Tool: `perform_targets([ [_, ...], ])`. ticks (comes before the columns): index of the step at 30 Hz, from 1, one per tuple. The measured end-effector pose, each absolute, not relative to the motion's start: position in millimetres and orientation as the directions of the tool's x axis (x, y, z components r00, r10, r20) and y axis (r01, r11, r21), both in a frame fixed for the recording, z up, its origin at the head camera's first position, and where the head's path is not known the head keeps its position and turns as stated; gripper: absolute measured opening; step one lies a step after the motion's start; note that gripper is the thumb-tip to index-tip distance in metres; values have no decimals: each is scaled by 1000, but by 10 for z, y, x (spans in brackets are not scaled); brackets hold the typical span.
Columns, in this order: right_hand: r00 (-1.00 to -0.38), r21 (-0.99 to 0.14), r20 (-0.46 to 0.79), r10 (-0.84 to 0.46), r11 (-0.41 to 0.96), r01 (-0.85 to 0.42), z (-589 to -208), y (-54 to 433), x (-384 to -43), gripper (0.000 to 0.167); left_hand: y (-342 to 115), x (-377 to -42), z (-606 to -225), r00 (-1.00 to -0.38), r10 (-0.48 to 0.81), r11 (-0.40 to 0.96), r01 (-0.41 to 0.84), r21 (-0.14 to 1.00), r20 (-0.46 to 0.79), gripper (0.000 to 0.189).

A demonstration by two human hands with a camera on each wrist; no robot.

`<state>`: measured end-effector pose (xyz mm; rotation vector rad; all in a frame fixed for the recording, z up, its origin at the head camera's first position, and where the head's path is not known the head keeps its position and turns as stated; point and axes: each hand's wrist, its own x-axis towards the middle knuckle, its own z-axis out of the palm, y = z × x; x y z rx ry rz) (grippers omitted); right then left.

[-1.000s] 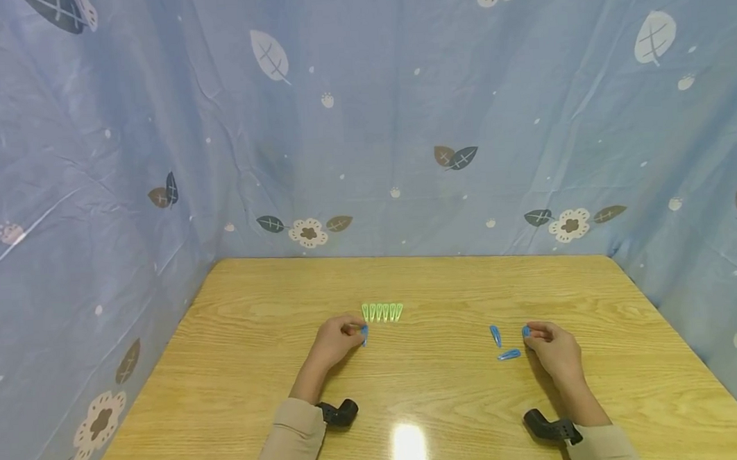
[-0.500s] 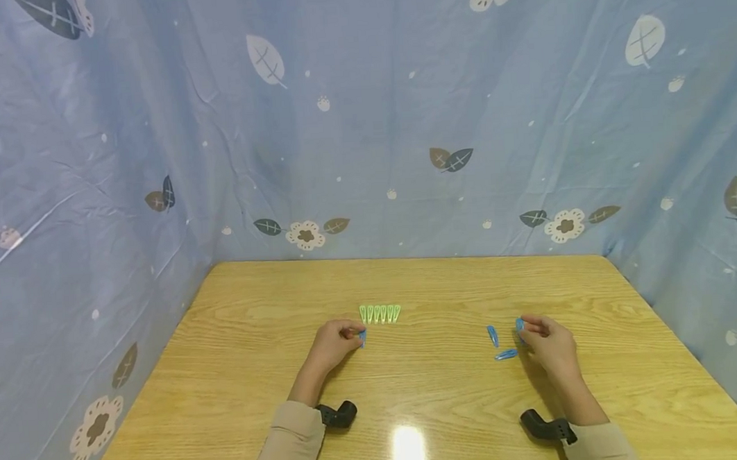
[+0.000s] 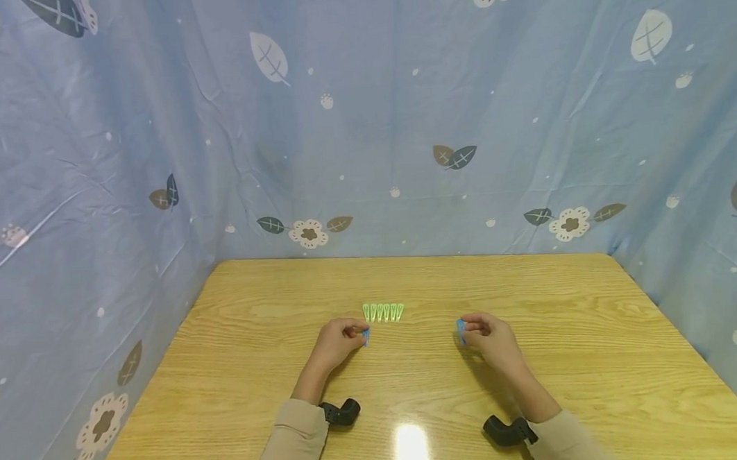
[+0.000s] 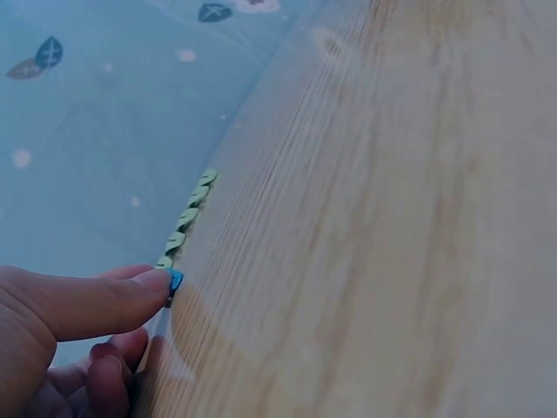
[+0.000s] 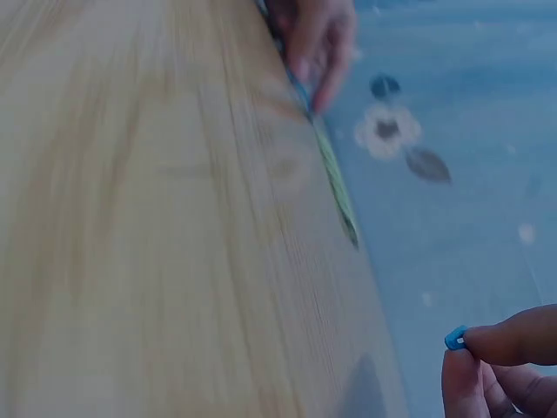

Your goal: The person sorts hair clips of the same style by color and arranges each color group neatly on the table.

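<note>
A blue snap hair clip (image 3: 366, 336) is pinched between thumb and fingers of my left hand (image 3: 337, 344), just in front of the left end of a row of green snap hair clips (image 3: 383, 312). In the left wrist view the blue clip's end (image 4: 175, 281) shows beyond the thumb, with the green clips (image 4: 193, 213) behind it. Further right, my right hand (image 3: 493, 341) pinches another blue hair clip (image 3: 461, 331) by its side. The right wrist view shows that clip's end (image 5: 456, 338) at the thumb tip, raised over the table. Most of both clips is covered by fingers.
The wooden table (image 3: 271, 290) meets a blue patterned curtain (image 3: 364, 154) at its back edge. A black wrist camera (image 3: 340, 413) is strapped to the left wrist, another camera (image 3: 507, 431) to the right. Light glares on the table's front (image 3: 411, 450).
My right hand has lifted its blue clip and moved left with it. Two loose blue clips seen before are now out of sight where that hand passes. My left hand stays in place.
</note>
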<state>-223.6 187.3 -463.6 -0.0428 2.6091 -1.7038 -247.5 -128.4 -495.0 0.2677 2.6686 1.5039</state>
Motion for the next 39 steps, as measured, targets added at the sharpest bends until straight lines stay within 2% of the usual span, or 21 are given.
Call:
perform_targets([
  [8,-996,-960,1,-86,277,-25,-4706,1333,-2330,28,-1247,-2498,-4943,-982,189,514,124,849,28,20],
  [16,-986,-979,73,-148,181,-99,-4804,924,-2392,25,-1267,-2500,-4944,-983,180,519,116,847,24,20],
  [25,-994,-968,0,-109,250,-27,-4965,615,-2476,26,-1269,-2496,-4939,-983,184,537,118,836,20,20],
  [39,-997,-915,55,-49,398,-70,-4936,352,-2503,22,-1282,-2472,-4924,-988,151,537,101,838,23,20],
])
